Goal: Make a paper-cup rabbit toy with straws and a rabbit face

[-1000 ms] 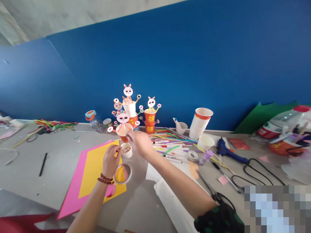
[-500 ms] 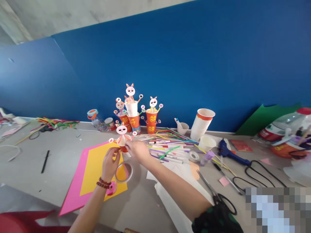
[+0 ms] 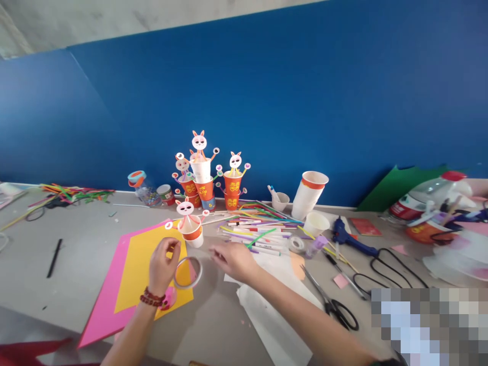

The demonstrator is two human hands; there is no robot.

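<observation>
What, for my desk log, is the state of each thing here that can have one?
Left hand: fingers curled, grip unclear
Right hand: loosely open
Front rabbit cup: upright, unheld
Paper-cup stack: nested
Orange-lidded jar: closed
Plastic bottle: capped
Scissors: lying flat, unheld
Glue gun: lying down

Red-brown beads point(image 3: 152, 297) ring the left wrist point(image 3: 155, 286); the right sleeve point(image 3: 383, 362) is dark.

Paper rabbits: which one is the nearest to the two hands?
The front rabbit, just beyond the left hand. It stands apart, in front; the other rabbits are farther back, closer to the blue wall.
</observation>
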